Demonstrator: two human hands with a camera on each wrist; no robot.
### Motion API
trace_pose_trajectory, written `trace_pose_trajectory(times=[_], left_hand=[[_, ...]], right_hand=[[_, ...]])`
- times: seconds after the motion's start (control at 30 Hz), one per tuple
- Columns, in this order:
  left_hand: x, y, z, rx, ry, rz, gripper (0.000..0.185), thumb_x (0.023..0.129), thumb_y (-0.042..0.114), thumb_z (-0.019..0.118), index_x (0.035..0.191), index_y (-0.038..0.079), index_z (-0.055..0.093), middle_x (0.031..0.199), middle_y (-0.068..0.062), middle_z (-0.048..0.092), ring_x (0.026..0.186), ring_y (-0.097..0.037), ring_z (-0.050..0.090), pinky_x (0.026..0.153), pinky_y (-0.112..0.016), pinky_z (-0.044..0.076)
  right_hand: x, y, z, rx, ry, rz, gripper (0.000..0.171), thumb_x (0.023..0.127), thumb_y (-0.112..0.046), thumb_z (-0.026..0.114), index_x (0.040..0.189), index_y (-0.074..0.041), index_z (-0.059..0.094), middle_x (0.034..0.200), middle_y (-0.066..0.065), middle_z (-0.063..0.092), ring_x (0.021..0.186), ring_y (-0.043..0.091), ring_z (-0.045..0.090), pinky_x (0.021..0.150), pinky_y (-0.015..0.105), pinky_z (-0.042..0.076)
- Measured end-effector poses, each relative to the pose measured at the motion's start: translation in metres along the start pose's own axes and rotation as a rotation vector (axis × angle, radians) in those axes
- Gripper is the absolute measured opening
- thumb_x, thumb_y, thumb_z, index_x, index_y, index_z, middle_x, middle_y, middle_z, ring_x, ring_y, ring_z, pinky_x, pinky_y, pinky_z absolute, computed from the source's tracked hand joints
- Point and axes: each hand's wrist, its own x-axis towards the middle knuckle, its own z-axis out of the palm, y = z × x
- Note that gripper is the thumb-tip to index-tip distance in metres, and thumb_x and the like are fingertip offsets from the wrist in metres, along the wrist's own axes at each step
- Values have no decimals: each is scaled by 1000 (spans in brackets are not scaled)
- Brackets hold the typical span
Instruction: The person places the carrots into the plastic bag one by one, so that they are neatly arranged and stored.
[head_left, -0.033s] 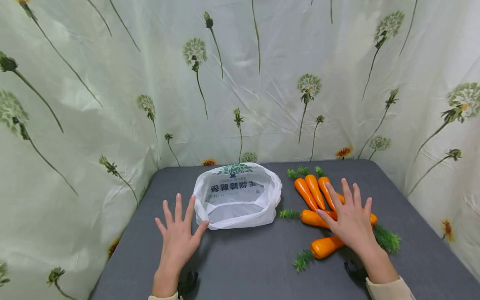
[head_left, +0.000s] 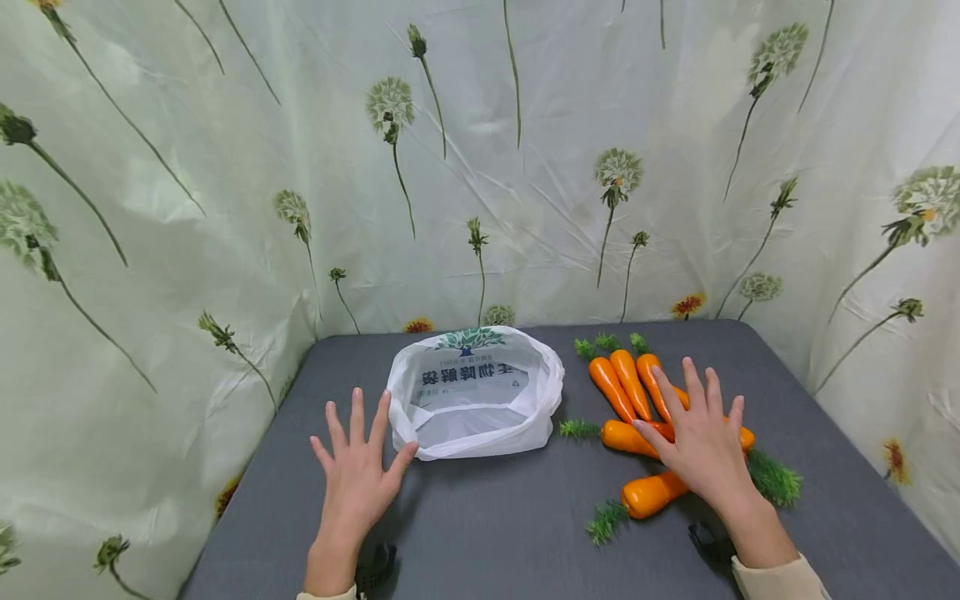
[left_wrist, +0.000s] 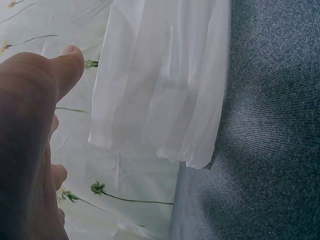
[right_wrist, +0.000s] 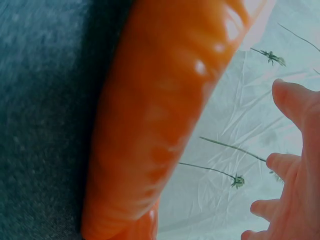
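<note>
Left hand [head_left: 358, 467]: flat, fingers straight and spread, holding nothing; its thumb lay just beside the near rim of the white plastic bag [head_left: 476, 392].

Right hand [head_left: 700, 444]: likewise flat and spread, clasping nothing, hovering over or resting on a heap of orange toy carrots [head_left: 628, 390]; contact could not be told. One carrot [head_left: 652, 493] lay just under the palm, nearest the wrist; three more fanned out beyond the fingertips, green tops pointing away.

Bag: stood open-mouthed between the two hands, closer to the left, rim rolled down.

Handling note: the film looked thin and slack, so the left hand would do well to pin the rim while the right curls round one carrot at its thick middle.

Markings: bag bore a green tree emblem and dark printed characters, seen reversed through the film; not legible.

Surroundings: grey cloth table [head_left: 510, 533]; dandelion-print curtain [head_left: 225, 167] behind.
</note>
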Motion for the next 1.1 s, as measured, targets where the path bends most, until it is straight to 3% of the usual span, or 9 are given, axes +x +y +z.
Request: trace_pose_trajectory(times=[0.37,0.63,0.9,1.1], left_hand=[[1,0,1,2,-10,-13,92,90,59,64,162,32,15,168,-12,2,149,-49,-11,101,-82,1],[1,2,1,-11,15,-13,92,89,57,68,162,31,18,168,-14,6,149,-48,-8,102,-81,4],[0,8,3,-88,91,27,87,90,51,69,161,29,24,167,-14,12,150,-47,3,103,-78,19],[0,13,6,-194,188,43,80,91,35,74,159,23,34,163,-18,25,149,-46,15,102,-72,30]], right_hand=[[0,1,-1,-14,-14,19,90,92,-60,62,163,-29,15,167,18,-2,149,49,-3,102,81,-5],[-1,0,-1,9,-33,7,90,92,-59,63,163,-28,18,167,18,2,149,49,1,103,80,-4],[0,-8,-5,82,-47,-39,87,91,-53,69,161,-22,27,163,24,15,142,55,18,99,78,22],[-3,-22,-18,195,-164,-4,79,94,-56,63,157,-18,36,159,27,22,135,56,27,93,74,32]])
